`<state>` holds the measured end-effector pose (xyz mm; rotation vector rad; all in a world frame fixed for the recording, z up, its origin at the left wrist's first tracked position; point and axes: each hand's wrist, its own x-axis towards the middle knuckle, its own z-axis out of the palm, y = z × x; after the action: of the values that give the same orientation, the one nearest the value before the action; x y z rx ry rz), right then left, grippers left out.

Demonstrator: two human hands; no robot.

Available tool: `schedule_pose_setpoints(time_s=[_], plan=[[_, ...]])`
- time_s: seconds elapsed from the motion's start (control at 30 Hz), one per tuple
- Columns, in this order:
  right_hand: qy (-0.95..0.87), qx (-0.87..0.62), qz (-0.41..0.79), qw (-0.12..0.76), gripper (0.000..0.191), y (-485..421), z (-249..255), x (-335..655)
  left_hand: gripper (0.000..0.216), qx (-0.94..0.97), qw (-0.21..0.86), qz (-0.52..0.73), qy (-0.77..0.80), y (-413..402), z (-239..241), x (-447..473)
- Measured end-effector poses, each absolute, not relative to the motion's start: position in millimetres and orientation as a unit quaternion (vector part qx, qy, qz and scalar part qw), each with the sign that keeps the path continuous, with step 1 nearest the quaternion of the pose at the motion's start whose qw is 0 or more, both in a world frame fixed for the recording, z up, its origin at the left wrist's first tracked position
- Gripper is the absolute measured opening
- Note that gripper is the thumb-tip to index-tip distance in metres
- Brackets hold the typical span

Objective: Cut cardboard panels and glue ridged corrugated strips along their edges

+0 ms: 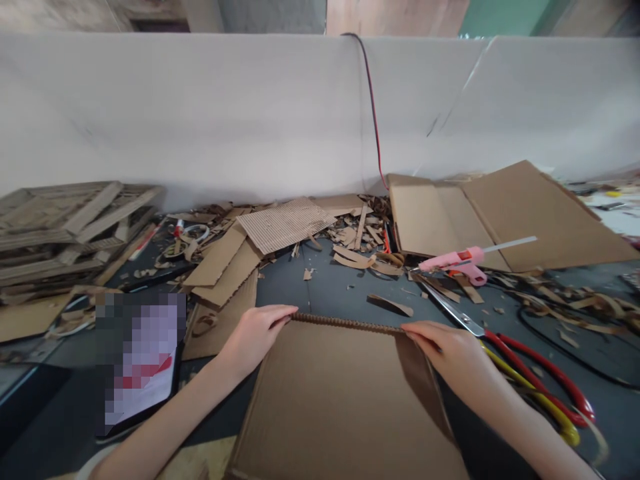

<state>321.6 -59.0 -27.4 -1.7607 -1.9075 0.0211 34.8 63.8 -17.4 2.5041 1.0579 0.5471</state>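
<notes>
A large brown cardboard box or panel fills the lower middle of the head view. Along its far edge runs a narrow corrugated cardboard strip. My left hand pinches the strip's left end at the far left corner. At the far right corner, my right hand grips the other end, thumb and fingers pressed together. Just beyond the right hand lie large scissors with red and yellow handles. A pink glue gun with a pale glue stick rests farther back.
Left of my left arm stands a tablet or phone with a blurred screen. Stacked cardboard frames sit at the far left. Ribbed cardboard, scraps and a folded cardboard sheet lie along the white partition. A cable hangs over it.
</notes>
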Motion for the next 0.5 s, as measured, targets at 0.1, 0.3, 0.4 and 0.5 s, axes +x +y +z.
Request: schedule_pose_setpoints(time_s=[0.1,0.3,0.4,0.5], plan=[[-0.721,-0.64,0.025,0.265,0.031,-48,-25,321,0.026,0.895,0.149,0.217,0.361,64,-16,29],[-0.734,-0.623,0.061,0.265,0.031,-31,-21,321,0.027,0.893,0.124,0.226,0.368,65,-14,18],[-0.723,-0.636,0.088,0.257,0.026,-25,-19,325,0.027,0.884,0.134,0.237,0.379,64,-12,16],[-0.709,-0.647,0.117,0.257,0.021,-23,-18,331,0.026,0.878,0.145,0.248,0.383,64,-10,16]])
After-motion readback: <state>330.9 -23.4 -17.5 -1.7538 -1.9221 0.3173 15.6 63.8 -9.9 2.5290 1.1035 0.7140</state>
